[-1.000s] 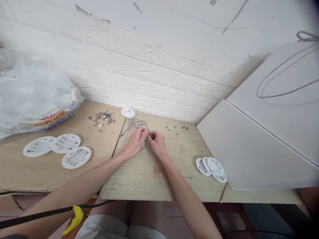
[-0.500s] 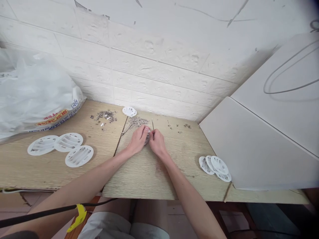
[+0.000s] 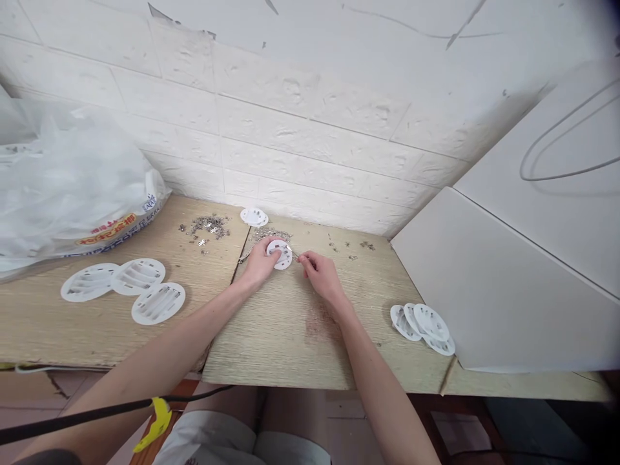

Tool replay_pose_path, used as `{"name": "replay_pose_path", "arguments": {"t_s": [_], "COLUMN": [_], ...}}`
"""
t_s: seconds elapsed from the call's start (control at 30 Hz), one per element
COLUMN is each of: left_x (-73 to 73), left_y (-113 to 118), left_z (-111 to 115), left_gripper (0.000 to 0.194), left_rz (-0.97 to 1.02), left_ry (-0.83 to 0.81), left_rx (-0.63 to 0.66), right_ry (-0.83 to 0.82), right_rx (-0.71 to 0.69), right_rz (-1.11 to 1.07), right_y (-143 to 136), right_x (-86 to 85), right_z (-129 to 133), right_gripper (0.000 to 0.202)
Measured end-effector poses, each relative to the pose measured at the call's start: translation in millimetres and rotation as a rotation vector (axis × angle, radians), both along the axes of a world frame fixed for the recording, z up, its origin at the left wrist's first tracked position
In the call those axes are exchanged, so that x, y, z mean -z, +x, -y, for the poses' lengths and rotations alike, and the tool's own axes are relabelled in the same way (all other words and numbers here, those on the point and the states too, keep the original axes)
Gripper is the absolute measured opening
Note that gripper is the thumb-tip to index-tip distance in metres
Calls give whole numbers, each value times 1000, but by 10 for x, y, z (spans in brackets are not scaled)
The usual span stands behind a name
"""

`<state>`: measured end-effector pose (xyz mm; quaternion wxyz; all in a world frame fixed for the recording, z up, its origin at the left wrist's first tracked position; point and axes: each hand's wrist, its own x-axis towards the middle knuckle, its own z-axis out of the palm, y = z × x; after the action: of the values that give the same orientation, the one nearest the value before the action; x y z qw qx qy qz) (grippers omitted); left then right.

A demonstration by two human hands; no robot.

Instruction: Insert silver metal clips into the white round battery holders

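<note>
My left hand (image 3: pixel 261 263) is closed on a round white plastic disc (image 3: pixel 281 258) with small slots and metal bits in it, the thumb lying over its face. The disc is tilted toward me above the table. At its right edge, my right hand (image 3: pixel 320 271) pinches a thin metal tool (image 3: pixel 294 255); its tip points at the disc, but whether it touches I cannot tell. Behind my left hand lies a heap of small metal pieces (image 3: pixel 274 234), partly hidden by the hand. Another thin metal item (image 3: pixel 243 256) lies beside that heap.
Several white discs (image 3: pixel 157 303) lie at left, and several more overlap (image 3: pixel 431 323) at right. One disc (image 3: pixel 254 217) sits by the wall. Small metal parts (image 3: pixel 210 226) are scattered left and more (image 3: pixel 367 246) right. A full plastic bag (image 3: pixel 82 181) and a white panel (image 3: pixel 484 278) flank the table.
My hands have moved apart, the right one shifting right and turning the tool from upright to pointing left. The disc, mostly covered before, now shows its face.
</note>
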<state>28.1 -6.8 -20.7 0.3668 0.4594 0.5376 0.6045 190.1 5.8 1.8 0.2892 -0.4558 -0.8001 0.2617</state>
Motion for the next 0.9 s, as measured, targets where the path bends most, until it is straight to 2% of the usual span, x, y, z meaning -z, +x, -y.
{"name": "replay_pose_path", "arguments": {"t_s": [0.33,0.6,0.9], "left_x": [-65,20,-58], "left_y": [-44,-57,-14], "left_z": [22,1,93], "left_gripper": [25,23,21], "left_rz": [23,-227,-515], "left_ry": [-31,37,81], "left_rx": [-19,14,-7], "right_ry": [94,111,163], "right_rx": [102,112,71], "right_rz": [96,121,227], "right_y": [-2,-7,12], "right_x": [-14,-9,-34], "right_z": [11,20,33], "right_gripper": [31,31,29]}}
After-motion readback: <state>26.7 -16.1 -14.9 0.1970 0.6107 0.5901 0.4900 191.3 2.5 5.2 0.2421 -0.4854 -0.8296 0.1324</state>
